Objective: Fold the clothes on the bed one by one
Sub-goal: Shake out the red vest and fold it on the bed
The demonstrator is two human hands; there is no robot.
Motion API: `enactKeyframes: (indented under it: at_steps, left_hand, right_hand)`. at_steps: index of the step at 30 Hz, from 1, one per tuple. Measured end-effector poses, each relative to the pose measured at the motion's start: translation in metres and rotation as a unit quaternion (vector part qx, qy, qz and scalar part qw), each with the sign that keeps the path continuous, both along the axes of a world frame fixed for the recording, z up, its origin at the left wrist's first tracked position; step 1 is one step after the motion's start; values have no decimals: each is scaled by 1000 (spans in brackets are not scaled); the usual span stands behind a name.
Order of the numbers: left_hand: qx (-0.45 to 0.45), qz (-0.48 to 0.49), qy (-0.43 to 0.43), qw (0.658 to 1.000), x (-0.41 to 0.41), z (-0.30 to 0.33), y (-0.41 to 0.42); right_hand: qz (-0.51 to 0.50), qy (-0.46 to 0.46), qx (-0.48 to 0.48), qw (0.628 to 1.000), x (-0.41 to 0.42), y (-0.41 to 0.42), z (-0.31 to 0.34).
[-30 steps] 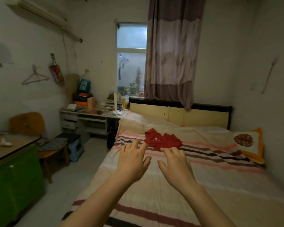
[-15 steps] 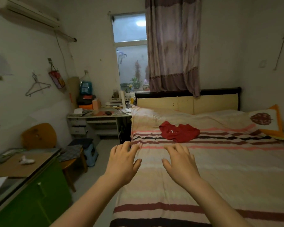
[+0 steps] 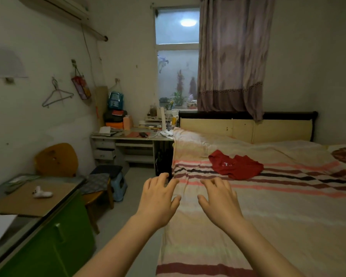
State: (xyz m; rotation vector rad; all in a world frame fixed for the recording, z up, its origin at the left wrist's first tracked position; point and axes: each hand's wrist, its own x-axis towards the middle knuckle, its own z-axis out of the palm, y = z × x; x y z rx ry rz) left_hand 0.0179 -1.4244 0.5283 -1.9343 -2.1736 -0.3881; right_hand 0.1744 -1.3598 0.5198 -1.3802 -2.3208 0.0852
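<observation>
Both hands hover palm-down, fingers loosely spread, holding nothing: left hand (image 3: 158,198) over the bed's (image 3: 288,226) near edge, right hand (image 3: 220,200) above the blanket. Beyond them lies the crumpled red garment (image 3: 236,165), now further right than before.

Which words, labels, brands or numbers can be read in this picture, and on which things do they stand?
"T": the one white mark that reads on the red garment lying on the bed; small marks beside it are too blurred.
Blue bag hanging on the wall: print, too blurred to read.
Red hanging holder: print, too blurred.
Things on the desk: no legible text.
</observation>
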Motion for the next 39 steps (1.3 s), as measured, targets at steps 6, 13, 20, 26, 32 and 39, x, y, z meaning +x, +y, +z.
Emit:
enactKeyframes:
  at_steps: [6, 13, 20, 26, 32, 39]
  left_hand:
    - [2, -41, 8, 999, -101, -10, 26]
    - [5, -122, 34, 992, -235, -15, 30]
    - [-3, -168, 13, 986, -306, -18, 82]
    - [-28, -235, -1, 972, -339, -40, 153]
    - [26, -227, 45, 972, -409, -37, 280]
    - [16, -238, 52, 970, -449, -39, 434]
  right_hand:
    - [-57, 10, -3, 998, -92, 7, -20]
    - [-133, 24, -34, 990, -211, -3, -27]
    - [-180, 0, -34, 983, -284, 18, -24]
    - [-220, -5, -34, 975, -323, 85, -35]
    - [-222, 18, -38, 974, -374, 213, -46]
    - [-236, -3, -45, 971, -408, 347, -41]
